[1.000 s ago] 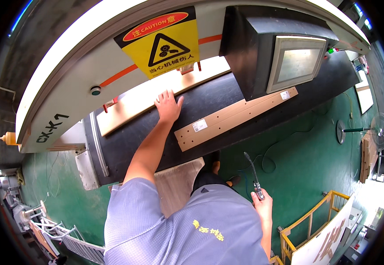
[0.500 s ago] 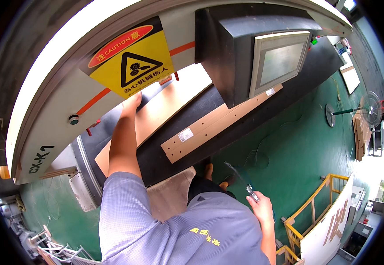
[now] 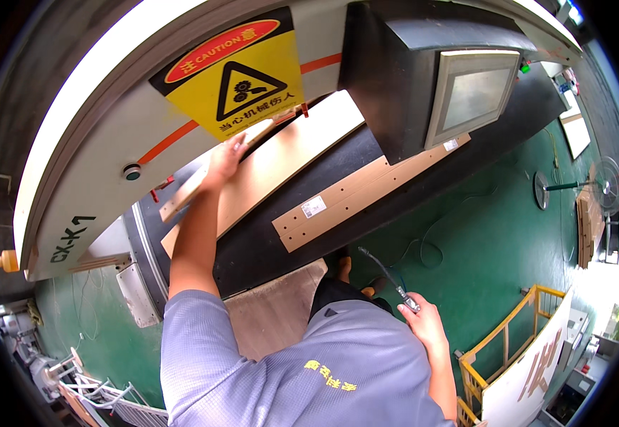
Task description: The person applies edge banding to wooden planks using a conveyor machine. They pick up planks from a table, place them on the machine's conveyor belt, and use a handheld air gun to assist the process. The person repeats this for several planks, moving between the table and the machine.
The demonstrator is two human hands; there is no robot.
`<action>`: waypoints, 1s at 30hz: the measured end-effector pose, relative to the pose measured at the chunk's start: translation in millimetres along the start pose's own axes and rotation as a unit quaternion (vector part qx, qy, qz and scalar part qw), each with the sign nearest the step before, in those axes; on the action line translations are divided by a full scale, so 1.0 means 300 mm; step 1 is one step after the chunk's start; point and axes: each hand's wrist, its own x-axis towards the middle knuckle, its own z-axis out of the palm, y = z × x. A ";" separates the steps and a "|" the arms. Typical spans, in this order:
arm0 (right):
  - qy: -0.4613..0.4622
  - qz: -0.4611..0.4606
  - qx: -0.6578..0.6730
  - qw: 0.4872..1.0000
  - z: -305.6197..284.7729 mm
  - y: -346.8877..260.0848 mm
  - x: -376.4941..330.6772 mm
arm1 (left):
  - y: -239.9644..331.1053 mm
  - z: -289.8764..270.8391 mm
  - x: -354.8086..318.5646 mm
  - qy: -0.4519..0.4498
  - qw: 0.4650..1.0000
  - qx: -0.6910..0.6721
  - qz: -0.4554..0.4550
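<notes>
My left hand (image 3: 225, 162) is closed on a narrow wood-coloured strip (image 3: 190, 191), tilted above the black machine bed. Its far end reaches under the machine's overhanging beam. Beneath it lies a wider wood-coloured board (image 3: 292, 164), which my left forearm crosses. Nearer me rests a drilled board (image 3: 366, 193) with several dark holes and white labels; the screen housing hides part of it. At my right side, my right hand (image 3: 427, 320) is wrapped round a metal air blow gun (image 3: 409, 302), whose long dark nozzle points forward and left over the floor.
The machine beam (image 3: 110, 139) with a yellow warning sign (image 3: 242, 85) arches over the black bed (image 3: 252, 256). A screen (image 3: 473, 92) juts out at its right. On the green floor stand a fan (image 3: 543, 188), a yellow-framed cart (image 3: 498, 341) and a loose hose (image 3: 430, 249).
The narrow strip, mostly hidden behind the beam before, now shows in my left hand, lifted over the wider board. My right hand still holds the air blow gun. The view has shifted slightly.
</notes>
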 end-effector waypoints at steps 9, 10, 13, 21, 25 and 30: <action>-0.054 -0.062 -0.080 0.993 -0.003 -0.166 0.045 | 0.359 -0.023 -0.313 -0.010 0.993 0.111 0.040; -0.052 -0.062 -0.084 0.993 -0.010 -0.177 0.050 | 0.358 -0.016 -0.325 -0.003 0.993 0.111 0.045; -0.015 -0.069 -0.084 0.994 -0.025 -0.164 0.057 | 0.311 0.040 -0.359 0.042 0.994 0.058 0.078; 0.023 -0.012 -0.018 0.999 -0.022 0.024 0.051 | 0.662 0.254 -0.418 0.040 0.989 -0.009 0.141; 0.033 -0.040 -0.072 0.996 -0.019 0.041 0.012 | 0.812 0.394 -0.397 0.008 0.990 -0.019 0.137; 0.034 -0.049 -0.021 0.998 0.016 0.132 -0.035 | 0.664 0.294 -0.211 -0.003 0.995 0.091 -0.036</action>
